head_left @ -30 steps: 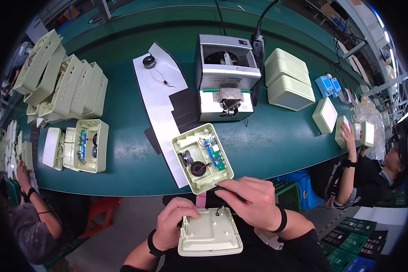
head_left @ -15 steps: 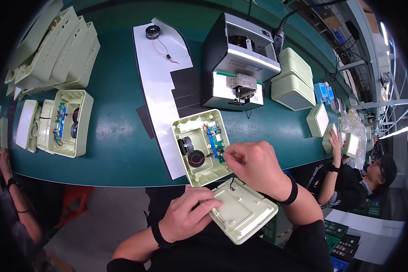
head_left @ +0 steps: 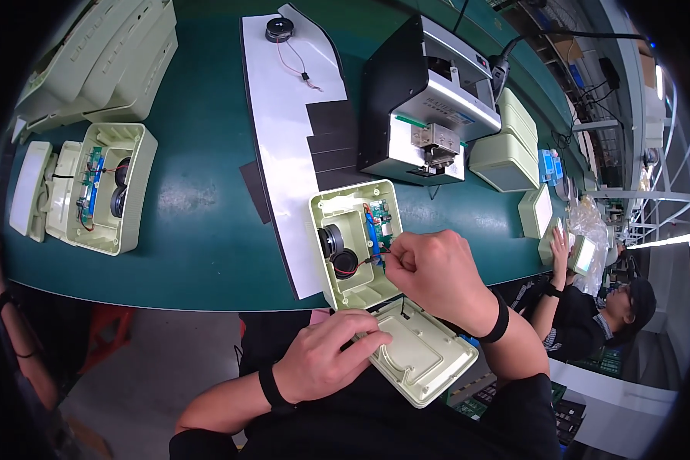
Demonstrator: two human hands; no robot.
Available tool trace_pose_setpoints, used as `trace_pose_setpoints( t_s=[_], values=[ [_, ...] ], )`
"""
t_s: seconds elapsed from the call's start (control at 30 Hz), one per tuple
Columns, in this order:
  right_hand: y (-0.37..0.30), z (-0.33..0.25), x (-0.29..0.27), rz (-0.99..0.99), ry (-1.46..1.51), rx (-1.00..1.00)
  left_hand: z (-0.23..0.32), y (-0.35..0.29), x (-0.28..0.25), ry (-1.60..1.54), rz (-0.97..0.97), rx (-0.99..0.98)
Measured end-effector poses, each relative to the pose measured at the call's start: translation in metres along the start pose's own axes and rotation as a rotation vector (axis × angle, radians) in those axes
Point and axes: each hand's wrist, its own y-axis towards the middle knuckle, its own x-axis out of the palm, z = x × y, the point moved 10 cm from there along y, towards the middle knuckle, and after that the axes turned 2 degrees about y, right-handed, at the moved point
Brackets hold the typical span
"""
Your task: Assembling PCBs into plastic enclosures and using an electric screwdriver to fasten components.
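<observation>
A pale green plastic housing (head_left: 321, 264) stands open at the table's front edge. Inside it are two round black speakers (head_left: 345, 263) and a green circuit board (head_left: 389, 218) with a blue part and red and black wires. My right hand (head_left: 442, 276) is closed in a pinch over the board's near end; its fingertips hide whatever lies between them. Below the housing, a matching pale cover (head_left: 429, 350) hangs tilted with its inner face up, beyond the table's edge. My left hand (head_left: 326, 359) grips this cover at its upper left side.
A black and silver machine (head_left: 429, 107) stands behind the housing. White sheeting (head_left: 272, 130) with a loose speaker (head_left: 279, 30) lies left of it. Another open housing (head_left: 134, 207) and stacked housings (head_left: 123, 69) are far left. Co-workers sit at both sides; one hand (head_left: 558, 249) touches boxes.
The view has shifted, so the table's things sit differently in the picture. Both hands keep nearly the same places at the housing and cover, and the right hand stays pinched at the board.
</observation>
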Motion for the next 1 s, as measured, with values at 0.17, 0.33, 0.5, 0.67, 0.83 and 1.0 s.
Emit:
trace_pose_setpoints(
  t_s=[0.17,0.33,0.5,0.67,0.83,1.0],
  values=[
    [0.003,-0.001,0.006,-0.048,0.005,-0.012,-0.005,-0.002,0.002,-0.019,-0.003,-0.024],
    [0.000,-0.004,0.011,-0.027,-0.034,-0.049,-0.005,-0.003,0.004,0.010,-0.003,0.008],
    [-0.005,-0.005,-0.003,-0.021,0.013,-0.119,-0.002,-0.002,-0.002,0.021,-0.004,-0.020],
    [-0.045,0.017,-0.099,0.387,0.321,-0.029,-0.020,-0.008,-0.016,-0.255,0.052,-0.525],
    [-0.065,-0.051,-0.093,0.210,-0.035,-0.453,-0.027,0.007,-0.014,-0.390,0.093,-0.671],
    [-0.059,-0.042,-0.055,-0.106,-0.148,-0.414,-0.014,0.019,0.013,-0.484,0.077,-0.668]
  ],
)
